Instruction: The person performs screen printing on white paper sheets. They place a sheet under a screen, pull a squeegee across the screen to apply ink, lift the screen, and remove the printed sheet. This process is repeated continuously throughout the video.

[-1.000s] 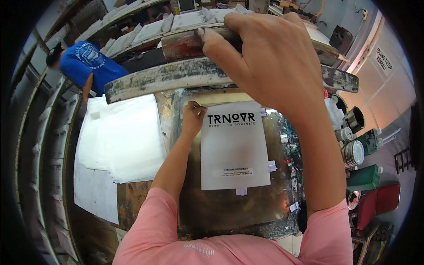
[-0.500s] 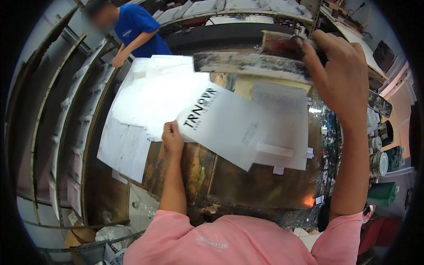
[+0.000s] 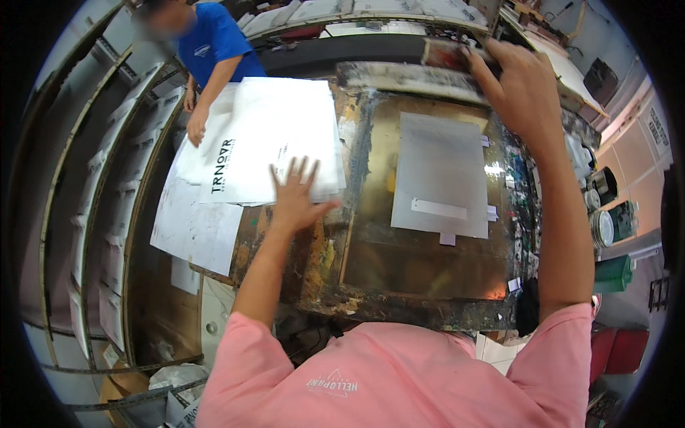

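Note:
My left hand [image 3: 298,194] is open, its fingers spread above the near right edge of a printed white sheet [image 3: 250,153] with black lettering. The sheet lies on a pile of white sheets. My right hand [image 3: 521,89] is closed on a stained wooden squeegee [image 3: 446,55], just behind the raised near bar of a screen frame [image 3: 399,75]. Whether my fingers also hold the frame is hidden. To the right of the pile, a translucent grey sheet [image 3: 439,167] lies flat on the brown print bed [image 3: 378,264], with a white strip [image 3: 439,209] near its lower edge.
A person in a blue shirt [image 3: 214,43] stands at the far left, one hand beside the pile. Drying racks [image 3: 135,214] with sheets line the left side. Small paper tabs [image 3: 447,240] edge the grey sheet. Jars and cans [image 3: 601,228] stand at the right.
The printed sheet has gone from my left hand onto the pile at the left. My left hand has opened. The other person's hand has come down toward the pile.

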The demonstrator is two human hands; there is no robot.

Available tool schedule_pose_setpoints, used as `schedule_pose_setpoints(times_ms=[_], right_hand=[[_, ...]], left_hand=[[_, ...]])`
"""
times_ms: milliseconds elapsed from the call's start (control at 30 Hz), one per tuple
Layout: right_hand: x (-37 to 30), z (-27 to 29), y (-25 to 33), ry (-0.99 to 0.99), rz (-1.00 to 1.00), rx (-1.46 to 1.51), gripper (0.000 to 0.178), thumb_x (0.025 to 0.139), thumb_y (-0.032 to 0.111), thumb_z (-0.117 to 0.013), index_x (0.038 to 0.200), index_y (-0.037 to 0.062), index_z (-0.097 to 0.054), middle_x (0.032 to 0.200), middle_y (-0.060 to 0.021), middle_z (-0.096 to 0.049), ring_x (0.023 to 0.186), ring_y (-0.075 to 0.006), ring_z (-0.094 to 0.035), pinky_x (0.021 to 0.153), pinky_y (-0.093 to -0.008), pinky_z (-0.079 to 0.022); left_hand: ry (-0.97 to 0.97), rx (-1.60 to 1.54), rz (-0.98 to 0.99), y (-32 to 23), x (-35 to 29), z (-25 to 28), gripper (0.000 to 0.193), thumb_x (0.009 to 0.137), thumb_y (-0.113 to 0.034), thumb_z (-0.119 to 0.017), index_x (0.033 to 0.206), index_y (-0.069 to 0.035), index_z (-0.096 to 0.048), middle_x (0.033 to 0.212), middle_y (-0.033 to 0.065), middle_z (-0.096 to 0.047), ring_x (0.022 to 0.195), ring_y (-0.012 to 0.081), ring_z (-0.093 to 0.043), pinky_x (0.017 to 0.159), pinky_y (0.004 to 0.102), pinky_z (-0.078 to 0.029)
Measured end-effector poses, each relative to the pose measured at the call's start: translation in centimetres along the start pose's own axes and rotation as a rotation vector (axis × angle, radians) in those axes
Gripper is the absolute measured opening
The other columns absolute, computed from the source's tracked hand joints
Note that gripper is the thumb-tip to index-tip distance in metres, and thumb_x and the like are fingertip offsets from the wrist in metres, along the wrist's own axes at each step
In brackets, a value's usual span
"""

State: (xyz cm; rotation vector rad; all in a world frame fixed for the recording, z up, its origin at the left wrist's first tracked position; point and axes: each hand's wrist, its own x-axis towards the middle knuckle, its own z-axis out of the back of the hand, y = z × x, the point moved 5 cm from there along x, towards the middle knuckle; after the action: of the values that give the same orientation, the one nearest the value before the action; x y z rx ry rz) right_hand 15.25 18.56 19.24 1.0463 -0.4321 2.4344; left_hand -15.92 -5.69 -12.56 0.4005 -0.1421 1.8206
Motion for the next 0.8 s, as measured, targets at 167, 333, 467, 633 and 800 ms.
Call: schedule_pose_setpoints(times_ms=[167, 333, 467, 633, 800], right_hand=[[2.1, 0.7, -0.4, -0.035, 0.016, 0.010, 0.045, 0.105, 0.048, -0.061, 0.106, 0.0052, -0.077, 0.093, -0.0225, -0.076, 0.088, -0.0444, -0.071, 0.082, -0.0541, -0.051], [1.5, 0.4, -0.5, 0.149, -0.094, -0.035, 0.067, 0.111, 0.058, -0.042, 0.062, 0.0150, -0.055, 0.055, 0.0006, -0.045, 0.053, -0.0165, -0.037, 0.081, -0.0438, -0.046], [1.4, 0.4, -1.3, 0.076, 0.007, 0.032, 0.070, 0.112, 0.058, -0.041, 0.058, 0.0156, -0.052, 0.052, 0.0014, -0.042, 0.051, -0.0169, -0.035, 0.081, -0.0450, -0.046], [1.0, 0.0, -2.5, 0.065, 0.059, 0.085, 0.071, 0.112, 0.058, -0.041, 0.057, 0.0147, -0.052, 0.052, 0.0012, -0.042, 0.050, -0.0180, -0.037, 0.082, -0.0461, -0.047], [1.2, 0.6, -2.3, 0.059, 0.072, 0.109, 0.072, 0.113, 0.058, -0.041, 0.056, 0.0139, -0.053, 0.051, 0.0010, -0.042, 0.049, -0.0191, -0.038, 0.082, -0.0473, -0.048]], left_hand=[[0.240, -0.190, -0.122, -12.2, 3.9, -1.5, 0.133, 0.075, -0.102, -0.055, 0.167, -0.007, -0.042, 0.176, 0.0226, -0.032, 0.164, 0.0468, -0.023, 0.127, 0.0763, 0.006], [0.270, -0.427, -0.274, -27.0, 4.1, 0.6, 0.132, 0.073, -0.097, -0.064, 0.166, -0.007, -0.044, 0.176, 0.0228, -0.032, 0.163, 0.0501, -0.024, 0.126, 0.0779, 0.004], [0.212, -0.564, -0.376, -35.3, 5.1, 0.8, 0.132, 0.073, -0.099, -0.060, 0.164, -0.004, -0.046, 0.175, 0.0221, -0.033, 0.160, 0.0530, -0.027, 0.124, 0.0826, 0.002], [0.174, -0.536, -0.462, -37.7, 6.0, 0.8, 0.130, 0.076, -0.103, -0.046, 0.160, -0.003, -0.053, 0.168, 0.0229, -0.043, 0.156, 0.0516, -0.035, 0.124, 0.0831, 0.000], [0.232, -0.541, -0.483, -37.8, 5.6, 0.9, 0.130, 0.075, -0.102, -0.052, 0.161, -0.005, -0.049, 0.167, 0.0230, -0.042, 0.153, 0.0525, -0.035, 0.123, 0.0840, -0.004]])
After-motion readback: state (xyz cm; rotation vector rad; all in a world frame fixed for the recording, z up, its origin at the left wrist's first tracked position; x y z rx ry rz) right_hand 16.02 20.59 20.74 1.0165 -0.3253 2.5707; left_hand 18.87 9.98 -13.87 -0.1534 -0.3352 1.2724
